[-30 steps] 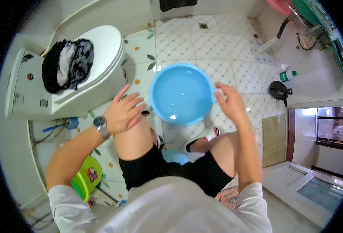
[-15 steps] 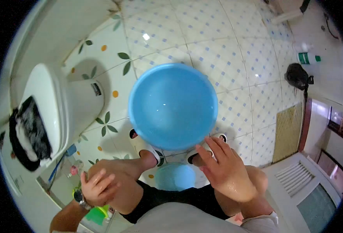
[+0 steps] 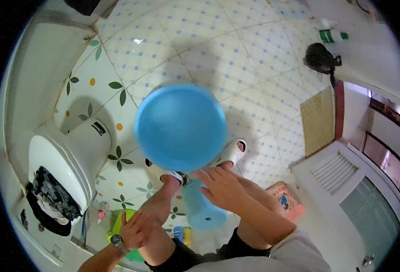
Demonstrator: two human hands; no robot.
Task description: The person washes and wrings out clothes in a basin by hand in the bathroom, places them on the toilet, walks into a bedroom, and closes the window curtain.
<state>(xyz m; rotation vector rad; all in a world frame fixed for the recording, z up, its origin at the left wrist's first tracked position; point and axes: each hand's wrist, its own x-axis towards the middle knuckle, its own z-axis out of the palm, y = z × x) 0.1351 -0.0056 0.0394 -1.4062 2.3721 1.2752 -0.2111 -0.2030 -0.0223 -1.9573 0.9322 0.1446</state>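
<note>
A large round light-blue basin (image 3: 182, 127) stands on the tiled floor in front of my feet; its inside looks smooth, and I cannot tell how much water it holds. My left hand (image 3: 136, 230), wearing a metal-band watch (image 3: 118, 242), rests on my left knee with its fingers apart, holding nothing. My right hand (image 3: 222, 187) stretches across my right shin, fingers extended and empty, near the basin's near rim; whether it touches the rim is unclear. Between my legs is a light-blue plastic stool (image 3: 202, 206) with a small hole in its top.
On the left is a white toilet (image 3: 57, 163) with dark clothes (image 3: 55, 195) on its lid. A pink patterned box or bag (image 3: 285, 201) lies right of my leg. Further right are a door (image 3: 358, 199), a mat (image 3: 318, 122), a black bag (image 3: 320, 59) and a green-labelled bottle (image 3: 331, 36).
The view has shifted and turned, and more of the stool shows. My right hand has moved left across my shin. My left hand has come down onto my knee.
</note>
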